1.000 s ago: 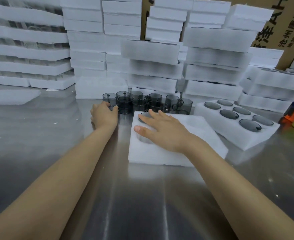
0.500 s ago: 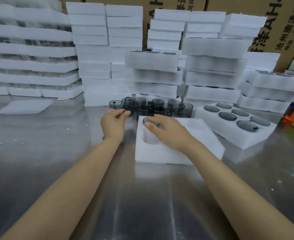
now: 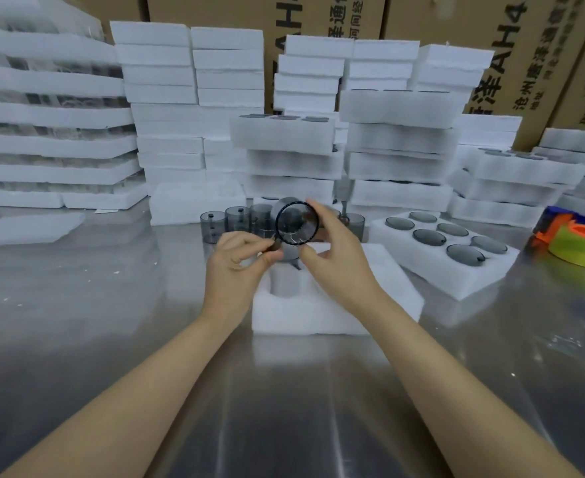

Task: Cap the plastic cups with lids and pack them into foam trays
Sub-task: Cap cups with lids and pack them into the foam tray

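Note:
A smoky grey plastic cup (image 3: 296,224) is held tilted, its round face turned toward me, above a white foam tray (image 3: 335,313). My left hand (image 3: 235,262) pinches the cup's lower left edge between thumb and fingers. My right hand (image 3: 335,257) grips its right side, index finger on top and thumb underneath. Whether the face toward me carries a lid is unclear. Another grey cup (image 3: 285,282) sits in the tray's near-left slot. Several loose grey cups (image 3: 237,219) stand in a row behind the tray.
A second foam tray (image 3: 456,281) holding several lidded cups lies to the right. An orange and yellow-green tape dispenser (image 3: 580,244) sits at the far right. Tall stacks of foam trays (image 3: 194,125) and cardboard boxes wall off the back of the steel table (image 3: 284,408).
My left hand lifted a cup from the row and brought it over the tray. My right hand left the tray's slot and took hold of the cup's other side.

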{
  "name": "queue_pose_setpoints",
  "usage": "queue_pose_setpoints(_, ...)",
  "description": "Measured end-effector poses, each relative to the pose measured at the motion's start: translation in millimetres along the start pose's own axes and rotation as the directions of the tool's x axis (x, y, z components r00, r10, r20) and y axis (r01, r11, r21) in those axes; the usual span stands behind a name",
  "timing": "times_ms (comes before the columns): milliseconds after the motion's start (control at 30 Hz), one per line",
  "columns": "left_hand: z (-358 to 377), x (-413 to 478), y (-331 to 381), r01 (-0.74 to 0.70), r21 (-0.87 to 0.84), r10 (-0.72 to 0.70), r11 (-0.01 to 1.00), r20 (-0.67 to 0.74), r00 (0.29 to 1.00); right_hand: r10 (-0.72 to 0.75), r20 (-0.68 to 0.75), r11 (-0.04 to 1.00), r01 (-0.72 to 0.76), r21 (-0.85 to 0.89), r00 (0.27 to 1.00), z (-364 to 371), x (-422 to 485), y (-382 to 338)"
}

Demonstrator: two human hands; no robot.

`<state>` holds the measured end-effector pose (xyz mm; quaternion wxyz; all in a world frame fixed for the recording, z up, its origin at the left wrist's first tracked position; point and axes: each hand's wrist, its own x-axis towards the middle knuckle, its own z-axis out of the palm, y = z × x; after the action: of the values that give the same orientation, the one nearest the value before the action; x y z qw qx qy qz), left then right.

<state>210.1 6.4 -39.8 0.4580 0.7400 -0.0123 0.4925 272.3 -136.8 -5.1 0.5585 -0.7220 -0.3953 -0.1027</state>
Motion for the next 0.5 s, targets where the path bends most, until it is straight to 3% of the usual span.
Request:
queue_pose_setpoints(167,-4.5,2.6,-3.3,-0.116,0.038,0.109,0.993,0.150,0.983,-0.062,0.030,0.998,0.062,-0.002,0.998,1.5,-1.1,-1.7)
queue_pose_setpoints(500,-9.0,4.8,-0.3,-0.282,0.179,0.243,0.943,0.210,0.947,-0.028,0.033,1.000,0.028,0.008,0.999,2.0,-2.0,-3.1)
